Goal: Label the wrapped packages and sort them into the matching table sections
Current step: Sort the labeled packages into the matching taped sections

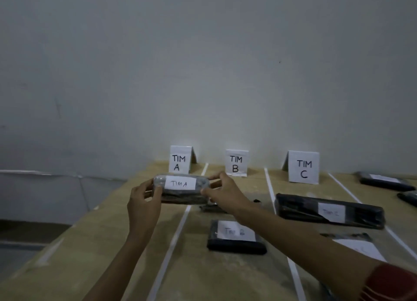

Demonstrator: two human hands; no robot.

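A dark wrapped package (180,193) with a white label reading "TIM A" is held up at both ends, just in front of the TIM A sign (179,159). My left hand (144,201) grips its left end and my right hand (222,191) grips its right end. A flat black package labelled "TIM B" (235,237) lies in the middle section below the TIM B sign (236,163). A long black package labelled "TIM C" (329,211) lies in the section with the TIM C sign (304,167).
White tape strips (171,244) divide the tan table (94,251) into sections. More black packages (385,181) lie at the far right, and another labelled one (358,246) sits partly behind my right forearm. A grey wall stands behind the signs. The table's left edge drops off.
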